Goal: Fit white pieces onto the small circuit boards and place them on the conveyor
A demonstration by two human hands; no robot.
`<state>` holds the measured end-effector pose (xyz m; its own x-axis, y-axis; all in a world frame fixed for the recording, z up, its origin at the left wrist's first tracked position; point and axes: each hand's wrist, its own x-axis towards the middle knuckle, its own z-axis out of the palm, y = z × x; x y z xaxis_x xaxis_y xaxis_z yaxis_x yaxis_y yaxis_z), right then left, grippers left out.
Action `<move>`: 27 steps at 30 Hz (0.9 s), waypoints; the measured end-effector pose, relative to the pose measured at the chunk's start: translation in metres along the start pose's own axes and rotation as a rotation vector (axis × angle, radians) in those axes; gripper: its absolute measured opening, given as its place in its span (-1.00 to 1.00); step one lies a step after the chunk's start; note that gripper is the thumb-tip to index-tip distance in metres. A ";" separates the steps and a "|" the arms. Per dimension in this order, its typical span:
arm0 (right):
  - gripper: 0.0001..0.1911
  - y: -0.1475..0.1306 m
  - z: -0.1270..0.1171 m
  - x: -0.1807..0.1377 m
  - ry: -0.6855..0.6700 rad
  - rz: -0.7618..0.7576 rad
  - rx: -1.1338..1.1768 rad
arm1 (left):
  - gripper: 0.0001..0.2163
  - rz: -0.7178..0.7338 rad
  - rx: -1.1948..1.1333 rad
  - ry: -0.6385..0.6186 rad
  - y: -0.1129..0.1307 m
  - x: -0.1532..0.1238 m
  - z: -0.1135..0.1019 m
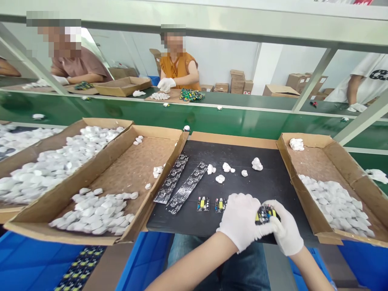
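My left hand (241, 220) and my right hand (287, 226), both in white gloves, meet over the front of a black mat (194, 224). Between their fingers is a small circuit board (263, 215) with yellow and dark parts; whether it is one board or more I cannot tell. Beside my left hand lie a circuit board with a yellow block (203, 204) and another small circuit board (220, 205), partly covered by the glove. Farther left rest two long dark board strips (187, 189). Several white putty-like lumps (220, 178) are scattered behind the hands.
Cardboard trays with white pieces flank the mat: a left tray (154, 131), a farther left tray (106, 121) and a right tray (325, 228). Blue bins (142, 258) stand below. A green conveyor belt (242, 123) runs behind, under a metal frame (212, 18). Co-workers sit across it.
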<state>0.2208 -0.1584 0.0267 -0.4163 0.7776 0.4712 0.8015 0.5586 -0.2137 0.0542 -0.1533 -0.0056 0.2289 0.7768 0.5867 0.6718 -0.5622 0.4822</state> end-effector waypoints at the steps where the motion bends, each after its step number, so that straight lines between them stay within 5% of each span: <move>1: -0.55 0.004 0.000 0.002 -0.012 0.014 -0.093 | -0.43 -0.030 0.019 -0.018 -0.003 0.002 -0.002; 6: -0.59 0.018 -0.002 0.010 -0.113 -0.015 -0.506 | -0.41 -0.009 0.087 -0.078 -0.017 0.005 0.004; 9: -0.55 0.016 -0.001 0.009 -0.136 -0.087 -0.500 | -0.31 0.025 0.052 -0.069 -0.016 0.002 0.006; 13: -0.57 0.014 -0.002 0.007 -0.141 -0.111 -0.441 | -0.45 0.007 -0.014 0.038 -0.024 -0.003 -0.015; 17: -0.63 0.017 -0.004 0.007 -0.130 -0.110 -0.426 | -0.64 -0.294 0.163 0.211 -0.066 -0.011 -0.044; 20: -0.65 0.018 -0.002 0.008 -0.123 -0.097 -0.408 | -0.55 -0.629 0.362 0.135 -0.105 -0.017 -0.050; 23: -0.67 0.018 -0.001 0.010 -0.106 -0.094 -0.396 | -0.62 -0.732 0.389 -0.001 -0.126 -0.023 -0.047; 27: -0.66 0.015 -0.002 0.010 -0.053 -0.099 -0.415 | -0.69 -0.778 0.383 0.085 -0.126 -0.028 -0.046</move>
<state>0.2300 -0.1426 0.0302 -0.5126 0.7460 0.4251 0.8569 0.4760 0.1978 -0.0694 -0.1175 -0.0527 -0.4366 0.8682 0.2358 0.8100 0.2653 0.5230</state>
